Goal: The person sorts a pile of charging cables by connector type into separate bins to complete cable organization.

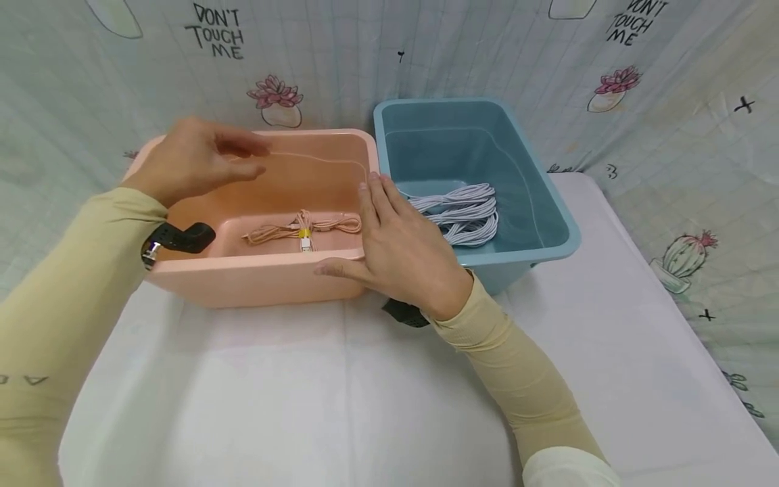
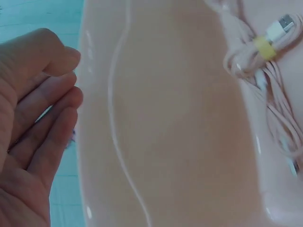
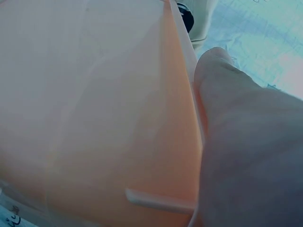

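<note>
A peach-pink plastic bin (image 1: 255, 287) stands on the table, with a pinkish cable (image 1: 331, 223) bundled by a yellow tie on its floor. The cable's white USB plug (image 2: 279, 28) shows clearly in the left wrist view. My left hand (image 1: 201, 161) hovers over the bin's far left part, fingers loosely bent and nothing between them. At the bin's near right corner, my right hand (image 1: 404, 253) lies with straight fingers across the rim, thumb along the front edge. In the right wrist view that hand (image 3: 251, 142) borders the bin's wall.
Right beside the pink bin stands a blue bin (image 1: 556, 247) with bundled white cables (image 1: 468, 213) inside. A white cloth (image 1: 274, 392) covers the table. Behind hangs a patterned sheet (image 1: 341, 61) with drawn plants and lettering. Dark wrist cameras sit beneath both wrists.
</note>
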A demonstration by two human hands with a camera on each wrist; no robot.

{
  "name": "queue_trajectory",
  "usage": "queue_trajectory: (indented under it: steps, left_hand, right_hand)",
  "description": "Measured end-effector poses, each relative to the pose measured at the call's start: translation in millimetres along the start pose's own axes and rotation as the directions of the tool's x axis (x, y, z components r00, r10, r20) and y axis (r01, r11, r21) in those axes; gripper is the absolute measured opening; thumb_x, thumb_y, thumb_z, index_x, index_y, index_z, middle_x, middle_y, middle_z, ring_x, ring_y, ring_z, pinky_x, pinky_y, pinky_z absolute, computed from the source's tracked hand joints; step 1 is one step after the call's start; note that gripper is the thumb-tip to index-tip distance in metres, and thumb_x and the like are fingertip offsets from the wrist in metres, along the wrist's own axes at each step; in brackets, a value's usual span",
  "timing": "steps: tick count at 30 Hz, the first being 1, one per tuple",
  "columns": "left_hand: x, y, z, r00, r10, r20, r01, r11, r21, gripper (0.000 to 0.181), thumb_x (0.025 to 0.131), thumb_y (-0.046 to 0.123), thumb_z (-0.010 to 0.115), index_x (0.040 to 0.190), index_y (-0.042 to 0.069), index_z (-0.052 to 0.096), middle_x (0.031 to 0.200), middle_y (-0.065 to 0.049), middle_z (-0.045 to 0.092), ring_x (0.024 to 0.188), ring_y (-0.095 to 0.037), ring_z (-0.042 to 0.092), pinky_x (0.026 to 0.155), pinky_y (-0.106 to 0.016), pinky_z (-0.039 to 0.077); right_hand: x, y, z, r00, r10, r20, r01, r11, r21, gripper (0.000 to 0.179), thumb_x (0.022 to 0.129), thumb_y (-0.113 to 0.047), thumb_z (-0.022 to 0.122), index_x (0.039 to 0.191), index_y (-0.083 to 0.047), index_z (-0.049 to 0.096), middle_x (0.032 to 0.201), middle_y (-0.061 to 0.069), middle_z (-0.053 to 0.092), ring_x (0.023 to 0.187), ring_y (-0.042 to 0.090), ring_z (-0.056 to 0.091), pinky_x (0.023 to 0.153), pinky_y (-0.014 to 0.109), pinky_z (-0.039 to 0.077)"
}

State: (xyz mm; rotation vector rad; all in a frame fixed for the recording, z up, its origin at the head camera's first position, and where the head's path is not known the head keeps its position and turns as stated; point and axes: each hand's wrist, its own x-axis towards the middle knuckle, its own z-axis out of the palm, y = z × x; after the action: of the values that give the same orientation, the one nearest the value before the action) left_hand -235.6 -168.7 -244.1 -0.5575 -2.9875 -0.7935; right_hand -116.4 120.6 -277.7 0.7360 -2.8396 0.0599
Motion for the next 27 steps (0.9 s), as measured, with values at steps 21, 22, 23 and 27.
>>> queue_trajectory:
  steps: [21, 22, 23, 27]
  left_hand:
    - [-42.6, -26.7, -28.1, 0.97, -0.1, -0.223, 0.112, 0.993, 0.043, 0.049, 0.09, 0.045, 0.064, 0.132, 0.02, 0.062, 0.122, 0.009, 0.067, 0.094, 0.007, 0.048, 0.066, -0.006, 0.034]
    - [-46.3, -27.8, -30.0, 0.967, -0.108, -0.23, 0.126, 0.99, 0.065, 0.05, 0.09, 0.045, 0.063, 0.134, 0.02, 0.06, 0.129, 0.001, 0.066, 0.1, 0.001, 0.051, 0.067, -0.009, 0.034]
    - [-50.2, -28.3, -32.1, 0.965, -0.119, -0.235, 0.142, 0.986, 0.085, 0.052, 0.091, 0.046, 0.062, 0.136, 0.019, 0.058, 0.135, -0.008, 0.062, 0.105, -0.006, 0.053, 0.067, -0.013, 0.033]
    - [-67.2, -29.7, -35.6, 0.956, -0.116, -0.268, 0.163, 0.974, 0.161, 0.058, 0.094, 0.042, 0.059, 0.144, 0.015, 0.048, 0.143, -0.022, 0.053, 0.118, -0.047, 0.046, 0.076, -0.04, 0.047]
  right_hand:
    - [1.4, 26, 14, 0.998, -0.028, -0.052, 0.034, 0.993, 0.109, 0.113, 0.08, -0.081, 0.046, 0.156, -0.004, 0.013, 0.158, 0.018, 0.033, 0.148, 0.031, 0.034, 0.115, 0.043, 0.04]
    - [0.5, 28, 11, 0.996, -0.04, -0.08, 0.05, 0.99, 0.129, 0.111, 0.081, -0.079, 0.049, 0.156, -0.006, 0.015, 0.156, 0.016, 0.037, 0.144, 0.03, 0.04, 0.112, 0.044, 0.043]
    - [-0.4, 30, 8, 0.992, -0.055, -0.117, 0.071, 0.988, 0.139, 0.108, 0.081, -0.077, 0.051, 0.156, -0.007, 0.019, 0.15, 0.014, 0.047, 0.135, 0.029, 0.05, 0.11, 0.044, 0.045]
    - [-6.5, 43, -11, 0.961, -0.092, -0.262, 0.128, 0.984, 0.124, 0.096, 0.083, -0.069, 0.059, 0.151, -0.007, 0.033, 0.133, 0.01, 0.062, 0.108, 0.028, 0.064, 0.103, 0.046, 0.048]
